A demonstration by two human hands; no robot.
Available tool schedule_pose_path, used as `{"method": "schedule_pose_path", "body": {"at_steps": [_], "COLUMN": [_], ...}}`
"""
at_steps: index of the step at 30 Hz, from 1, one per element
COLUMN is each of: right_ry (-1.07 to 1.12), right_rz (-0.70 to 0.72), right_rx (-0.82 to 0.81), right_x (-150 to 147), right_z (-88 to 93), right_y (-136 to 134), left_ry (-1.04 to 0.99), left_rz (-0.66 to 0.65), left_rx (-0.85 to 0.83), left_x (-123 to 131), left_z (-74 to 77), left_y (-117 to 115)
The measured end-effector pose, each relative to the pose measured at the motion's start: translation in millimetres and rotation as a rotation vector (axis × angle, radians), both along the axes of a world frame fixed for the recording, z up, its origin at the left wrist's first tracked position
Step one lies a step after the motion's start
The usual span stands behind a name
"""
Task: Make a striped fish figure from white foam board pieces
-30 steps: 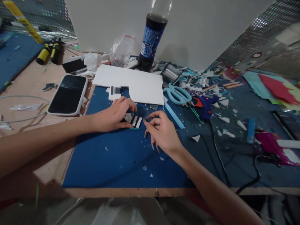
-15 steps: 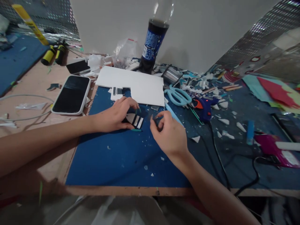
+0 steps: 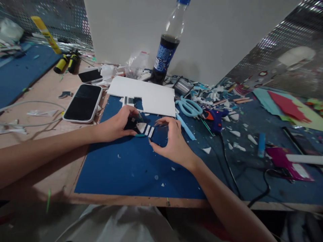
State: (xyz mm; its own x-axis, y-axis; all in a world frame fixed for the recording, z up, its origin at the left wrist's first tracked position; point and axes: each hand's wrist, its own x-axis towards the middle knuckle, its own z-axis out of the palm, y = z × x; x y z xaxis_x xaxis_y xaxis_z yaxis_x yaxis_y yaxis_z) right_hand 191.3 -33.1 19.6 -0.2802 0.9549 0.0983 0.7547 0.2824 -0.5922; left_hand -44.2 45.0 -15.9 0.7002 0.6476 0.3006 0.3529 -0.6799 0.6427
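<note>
your left hand (image 3: 123, 121): can't tell if clamped | right hand (image 3: 174, 136): fingers apart | strips (image 3: 148, 130) between could skew if you bump them

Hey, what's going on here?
A person has both bare hands at a small striped piece over a blue mat. The left hand curls about one end; the right hand, fingers spread, is at the other, though whether it touches is unclear. Beyond them lies a cut white board, with blue scissors beside it.
</note>
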Motion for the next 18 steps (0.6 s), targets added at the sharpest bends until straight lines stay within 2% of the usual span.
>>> {"method": "schedule_pose_path", "body": {"at_steps": [7, 18], "right_ry": [0.024, 0.032], "right_rz": [0.025, 0.086], "right_rx": [-0.057, -0.082], "right_x": [5.3, 9.8], "right_z": [0.2, 0.0], "right_y": [2.4, 2.9], "left_ry": [0.034, 0.067], "left_rz": [0.015, 0.021], "left_rx": [-0.003, 0.066], "left_x": [1.8, 5.8], "left_z": [6.3, 1.3], "left_y": [-3.3, -7.1]}}
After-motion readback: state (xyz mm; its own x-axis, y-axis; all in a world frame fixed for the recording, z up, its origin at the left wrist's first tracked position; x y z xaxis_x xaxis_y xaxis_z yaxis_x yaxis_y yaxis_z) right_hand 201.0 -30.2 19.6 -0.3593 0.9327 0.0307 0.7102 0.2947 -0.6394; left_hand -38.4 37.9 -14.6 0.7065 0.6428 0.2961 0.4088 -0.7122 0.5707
